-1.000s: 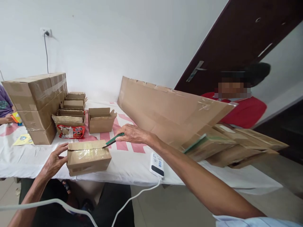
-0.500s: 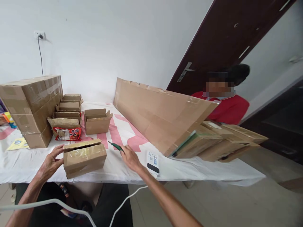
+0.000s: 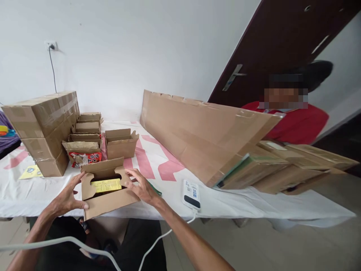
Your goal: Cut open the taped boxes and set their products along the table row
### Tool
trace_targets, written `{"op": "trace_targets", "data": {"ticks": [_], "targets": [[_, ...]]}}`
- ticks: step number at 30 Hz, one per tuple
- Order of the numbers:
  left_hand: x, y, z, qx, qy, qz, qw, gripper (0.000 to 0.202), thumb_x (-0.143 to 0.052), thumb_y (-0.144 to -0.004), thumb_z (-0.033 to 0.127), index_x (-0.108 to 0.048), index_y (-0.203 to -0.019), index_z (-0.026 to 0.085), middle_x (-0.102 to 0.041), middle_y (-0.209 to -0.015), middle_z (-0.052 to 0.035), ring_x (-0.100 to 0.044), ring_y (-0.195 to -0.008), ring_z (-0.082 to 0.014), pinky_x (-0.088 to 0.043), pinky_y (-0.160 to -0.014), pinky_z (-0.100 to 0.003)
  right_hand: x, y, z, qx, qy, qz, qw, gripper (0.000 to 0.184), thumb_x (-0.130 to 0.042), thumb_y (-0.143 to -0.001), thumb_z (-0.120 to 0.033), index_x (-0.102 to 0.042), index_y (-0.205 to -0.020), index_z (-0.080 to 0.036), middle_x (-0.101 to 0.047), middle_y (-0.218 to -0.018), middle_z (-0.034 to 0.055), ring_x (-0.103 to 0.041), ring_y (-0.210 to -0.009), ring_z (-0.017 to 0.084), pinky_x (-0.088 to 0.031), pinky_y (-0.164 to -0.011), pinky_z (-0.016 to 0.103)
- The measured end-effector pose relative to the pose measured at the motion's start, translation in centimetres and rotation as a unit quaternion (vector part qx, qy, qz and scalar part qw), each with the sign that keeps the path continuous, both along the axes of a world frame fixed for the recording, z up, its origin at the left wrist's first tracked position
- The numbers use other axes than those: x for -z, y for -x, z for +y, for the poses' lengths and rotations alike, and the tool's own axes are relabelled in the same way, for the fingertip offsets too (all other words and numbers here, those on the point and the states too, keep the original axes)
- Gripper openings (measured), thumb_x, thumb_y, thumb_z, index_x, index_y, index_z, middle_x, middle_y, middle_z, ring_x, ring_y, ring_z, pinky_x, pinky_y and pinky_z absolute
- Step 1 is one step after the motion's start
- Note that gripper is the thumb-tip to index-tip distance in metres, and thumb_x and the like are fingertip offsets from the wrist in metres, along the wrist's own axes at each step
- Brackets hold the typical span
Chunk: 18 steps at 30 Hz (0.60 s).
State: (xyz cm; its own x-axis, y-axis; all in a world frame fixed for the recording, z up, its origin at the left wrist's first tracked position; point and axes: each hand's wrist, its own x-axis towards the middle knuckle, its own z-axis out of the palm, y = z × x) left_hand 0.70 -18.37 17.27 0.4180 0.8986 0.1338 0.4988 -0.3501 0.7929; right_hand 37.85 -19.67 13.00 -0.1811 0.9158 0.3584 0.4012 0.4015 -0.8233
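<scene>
A small cardboard box (image 3: pixel 109 203) stands at the table's near edge with its flaps spread. Inside it shows a yellow printed packet (image 3: pixel 106 185). My left hand (image 3: pixel 66 197) grips the box's left side, thumb on the corner of the front flap. On the right end flap, my right hand (image 3: pixel 141 186) has its fingers and thumb closed. A green-handled cutter (image 3: pixel 155 189) shows beyond that hand, partly hidden; whether it lies on the cloth or is still held I cannot tell. Just behind the box lies a red food packet (image 3: pixel 86 159).
Taped cartons (image 3: pixel 52 139) are stacked at left beside several open boxes (image 3: pixel 121 145). A long cardboard panel (image 3: pixel 203 131) leans across the right, near more cartons (image 3: pixel 254 173). A white device (image 3: pixel 191 194) trails a cable (image 3: pixel 158 239). Beyond the panel is a person in red (image 3: pixel 299 124).
The box's top flaps have come open, exposing the yellow packet. My right hand has moved left from beside the box onto its right flap. The view has shifted slightly left.
</scene>
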Motion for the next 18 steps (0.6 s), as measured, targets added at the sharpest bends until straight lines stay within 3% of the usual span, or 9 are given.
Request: {"op": "trace_targets", "data": {"ticks": [5, 11, 14, 18], "targets": [[-0.3, 0.0, 0.5, 0.013, 0.01, 0.026, 1.0, 0.13, -0.096, -0.062, 0.058, -0.027, -0.171, 0.036, -0.034, -0.172, -0.0214, -0.047, -0.149, -0.0464, -0.057, -0.104, -0.057, 1.3, 1.5, -0.8, 0.006, -0.009, -0.083, 0.997, 0.096, -0.085, -0.08, -0.052, -0.044, -0.162, -0.025, -0.044, -0.165, 0.0171, -0.04, -0.156, 0.037, -0.036, -0.128, 0.055], [-0.6, 0.9, 3.2, 0.056, 0.013, 0.035, 0.998, 0.13, -0.098, -0.057, 0.054, -0.034, -0.168, 0.033, -0.043, -0.166, -0.0219, -0.054, -0.145, -0.0439, -0.061, -0.1, -0.051, 3.7, 3.6, -2.6, 0.09, -0.054, -0.1, 0.989, 0.099, -0.085, -0.082, -0.051, -0.037, -0.166, -0.026, -0.041, -0.166, 0.0193, -0.037, -0.157, 0.039, -0.036, -0.127, 0.061], [-1.2, 0.7, 4.0, 0.058, 0.002, 0.041, 0.997, 0.123, -0.098, -0.054, 0.056, -0.045, -0.162, 0.028, -0.051, -0.162, -0.0206, -0.06, -0.139, -0.0414, -0.063, -0.096, -0.045, 3.2, 4.1, -3.3, 0.107, -0.07, -0.121, 0.984, 0.094, -0.083, -0.084, -0.052, -0.041, -0.164, -0.025, -0.043, -0.164, 0.0195, -0.041, -0.154, 0.039, -0.039, -0.126, 0.06], [-1.6, -1.5, 3.7, -0.003, -0.035, 0.074, 0.997, 0.103, -0.088, -0.067, 0.063, -0.055, -0.155, 0.021, -0.061, -0.152, -0.019, -0.063, -0.134, -0.0404, -0.058, -0.106, -0.048, 0.5, 4.1, -3.2, 0.071, -0.09, -0.163, 0.98, 0.088, -0.085, -0.084, -0.047, -0.047, -0.159, -0.021, -0.046, -0.163, 0.0206, -0.044, -0.152, 0.04, -0.04, -0.125, 0.059]]}}
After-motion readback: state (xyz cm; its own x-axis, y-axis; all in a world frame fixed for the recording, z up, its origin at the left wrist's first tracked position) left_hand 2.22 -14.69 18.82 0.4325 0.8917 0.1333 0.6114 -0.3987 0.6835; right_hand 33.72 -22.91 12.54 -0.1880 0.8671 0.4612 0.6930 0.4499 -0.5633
